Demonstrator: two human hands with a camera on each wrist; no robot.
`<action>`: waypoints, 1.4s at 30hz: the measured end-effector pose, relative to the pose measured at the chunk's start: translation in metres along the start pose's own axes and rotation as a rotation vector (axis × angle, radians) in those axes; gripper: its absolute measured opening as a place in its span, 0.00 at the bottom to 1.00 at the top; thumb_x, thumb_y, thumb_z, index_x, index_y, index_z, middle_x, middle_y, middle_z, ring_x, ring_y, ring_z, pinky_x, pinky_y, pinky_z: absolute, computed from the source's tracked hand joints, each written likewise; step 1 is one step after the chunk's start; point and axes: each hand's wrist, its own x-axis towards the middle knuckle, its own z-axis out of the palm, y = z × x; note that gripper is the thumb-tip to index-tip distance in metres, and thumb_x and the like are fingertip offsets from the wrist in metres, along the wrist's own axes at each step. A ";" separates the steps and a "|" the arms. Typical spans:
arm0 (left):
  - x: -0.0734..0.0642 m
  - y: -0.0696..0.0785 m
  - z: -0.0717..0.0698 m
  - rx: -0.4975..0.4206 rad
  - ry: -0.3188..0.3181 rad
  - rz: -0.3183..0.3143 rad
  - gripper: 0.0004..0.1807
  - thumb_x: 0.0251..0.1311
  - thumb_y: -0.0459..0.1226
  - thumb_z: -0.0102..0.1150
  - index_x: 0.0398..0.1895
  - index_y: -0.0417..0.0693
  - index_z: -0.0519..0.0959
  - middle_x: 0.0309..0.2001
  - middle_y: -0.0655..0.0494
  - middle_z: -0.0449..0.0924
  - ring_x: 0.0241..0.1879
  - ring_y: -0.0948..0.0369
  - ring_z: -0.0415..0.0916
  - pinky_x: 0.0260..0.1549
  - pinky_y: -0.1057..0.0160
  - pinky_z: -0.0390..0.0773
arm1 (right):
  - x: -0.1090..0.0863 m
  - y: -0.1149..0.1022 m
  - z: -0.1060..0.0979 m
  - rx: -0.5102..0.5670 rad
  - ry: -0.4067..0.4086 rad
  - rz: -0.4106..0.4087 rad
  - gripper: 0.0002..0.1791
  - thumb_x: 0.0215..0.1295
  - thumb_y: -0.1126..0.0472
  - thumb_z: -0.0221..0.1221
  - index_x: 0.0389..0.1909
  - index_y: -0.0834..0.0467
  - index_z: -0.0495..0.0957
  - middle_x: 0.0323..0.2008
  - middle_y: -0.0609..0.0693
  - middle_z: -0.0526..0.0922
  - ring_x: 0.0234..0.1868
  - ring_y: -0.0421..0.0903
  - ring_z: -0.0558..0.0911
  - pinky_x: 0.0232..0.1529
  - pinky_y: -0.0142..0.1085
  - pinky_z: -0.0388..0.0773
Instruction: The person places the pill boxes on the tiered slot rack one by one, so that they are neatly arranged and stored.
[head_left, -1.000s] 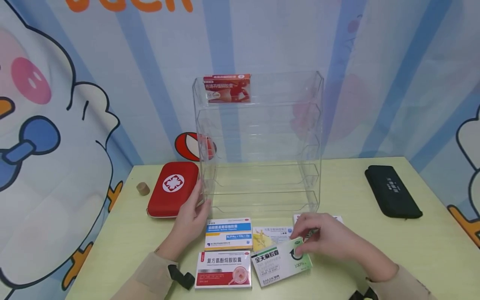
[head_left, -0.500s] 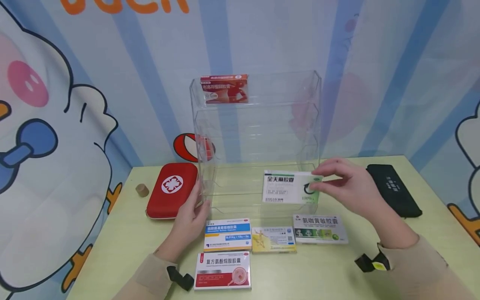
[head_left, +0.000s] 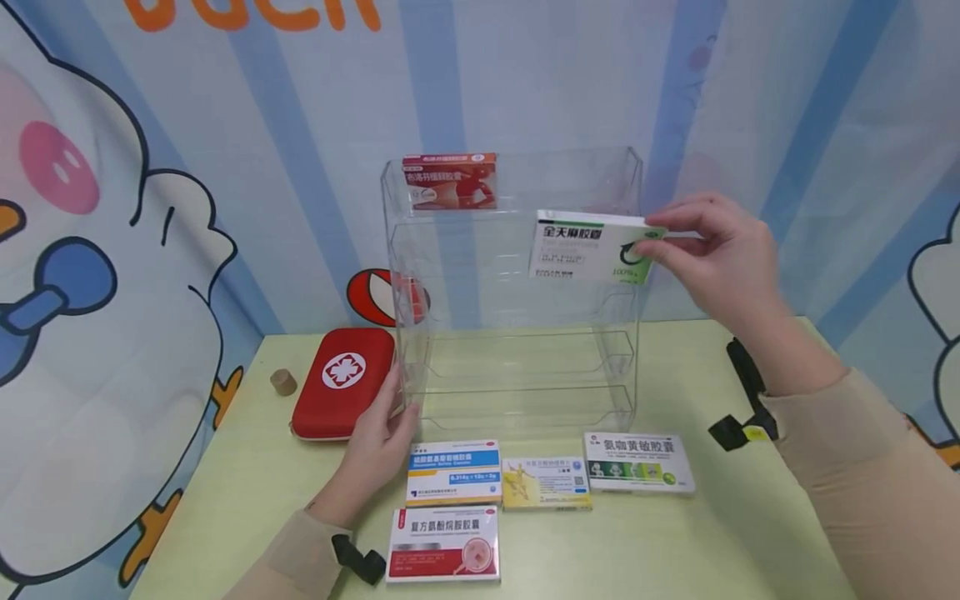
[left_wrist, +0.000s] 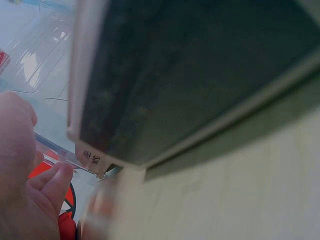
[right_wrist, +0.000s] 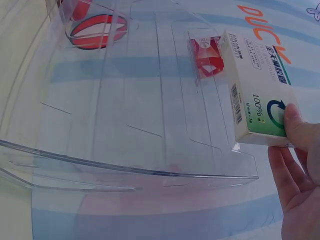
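In the head view my right hand (head_left: 723, 250) pinches a white and green medicine box (head_left: 588, 247) by its right end. The box is raised in front of the upper right part of a clear tiered display rack (head_left: 517, 392). In the right wrist view, the thumb lies on the box's printed face, with fingers beneath. My left hand (head_left: 382, 437) grips the rack's lower left side, thumb at the front edge, beside a red first-aid case (head_left: 343, 383). A red medicine box (head_left: 452, 183) stands at the left of the rack's top tier.
On the table before the rack lie a blue-white box (head_left: 453, 473), a yellow-white box (head_left: 546, 483), a white-green box (head_left: 640, 463) and a red-white box (head_left: 443, 546). A small cork-coloured piece (head_left: 283, 382) sits far left. A black pouch (head_left: 745, 367) is mostly hidden behind the right arm.
My right hand has lifted the white and green box off the table and up to the rack's upper tiers. My left hand has stayed on the rack.
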 end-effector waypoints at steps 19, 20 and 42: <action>0.003 -0.001 -0.001 -0.012 -0.013 0.015 0.50 0.79 0.39 0.63 0.91 0.78 0.44 0.89 0.59 0.57 0.84 0.44 0.67 0.68 0.44 0.83 | 0.102 -0.044 0.018 -0.053 0.268 0.003 0.14 0.72 0.66 0.71 0.54 0.69 0.87 0.45 0.30 0.75 0.54 0.32 0.85 0.62 0.27 0.87; 0.003 -0.001 -0.001 -0.013 -0.017 0.015 0.50 0.79 0.40 0.63 0.91 0.78 0.44 0.90 0.59 0.56 0.84 0.44 0.67 0.68 0.44 0.84 | 0.104 -0.045 0.019 -0.063 0.264 0.008 0.14 0.72 0.66 0.71 0.54 0.70 0.87 0.45 0.30 0.75 0.53 0.31 0.84 0.63 0.27 0.86; 0.001 -0.001 -0.001 0.002 -0.017 -0.015 0.52 0.77 0.40 0.64 0.91 0.81 0.43 0.89 0.61 0.56 0.83 0.44 0.67 0.67 0.42 0.85 | 0.115 -0.016 0.032 -0.246 0.178 0.107 0.16 0.76 0.61 0.68 0.58 0.65 0.87 0.56 0.38 0.77 0.63 0.40 0.85 0.66 0.23 0.83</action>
